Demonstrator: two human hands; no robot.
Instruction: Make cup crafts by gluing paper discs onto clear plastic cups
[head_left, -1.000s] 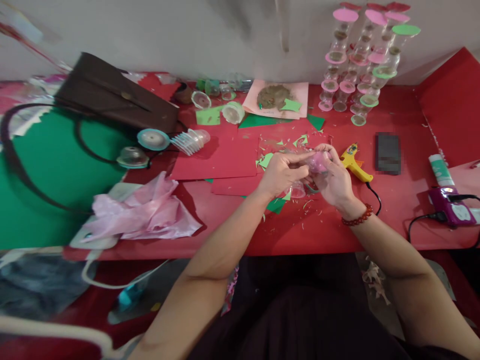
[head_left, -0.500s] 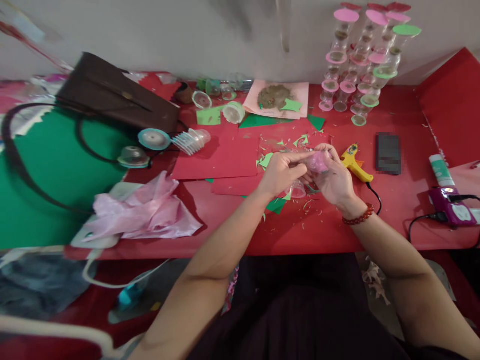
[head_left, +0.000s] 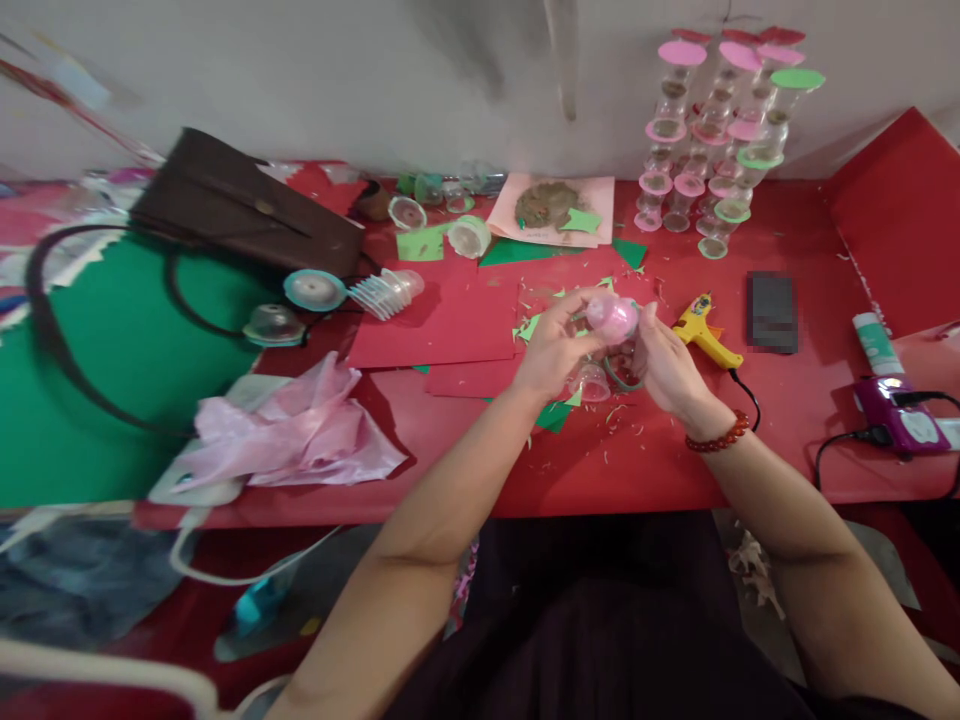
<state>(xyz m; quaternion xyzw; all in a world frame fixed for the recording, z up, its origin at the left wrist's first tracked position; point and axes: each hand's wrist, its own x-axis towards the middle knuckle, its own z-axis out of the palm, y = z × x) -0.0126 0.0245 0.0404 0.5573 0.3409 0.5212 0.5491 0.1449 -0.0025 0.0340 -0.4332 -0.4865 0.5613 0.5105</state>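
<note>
- Head view: we are holding a pink cup (head_left: 616,318) just above the red table (head_left: 637,470), between our two hands.
- Left hand (head_left: 556,345): we are pinching the cup's left end between thumb and bent fingers.
- Right hand (head_left: 670,368): we are gripping the cup's right side with the thumb raised beside it; how the fingers behind are lying, we cannot tell.
- Below the hands, we are seeing a clear cup (head_left: 594,384) among green paper scraps (head_left: 553,415).
- Right of the hands, we are noting a yellow glue gun (head_left: 703,335), then a dark rectangular object (head_left: 772,312), blurred.
- Far right, we are observing joined clear cups (head_left: 688,150) standing in columns with pink and green discs.
- Left, we are recording nested cups (head_left: 386,292) beside red sheets (head_left: 442,320); nearer, a pink cloth (head_left: 300,425).
- Far side, we are seeing a brown grainy heap (head_left: 546,203) on pale pink paper (head_left: 510,220).
</note>
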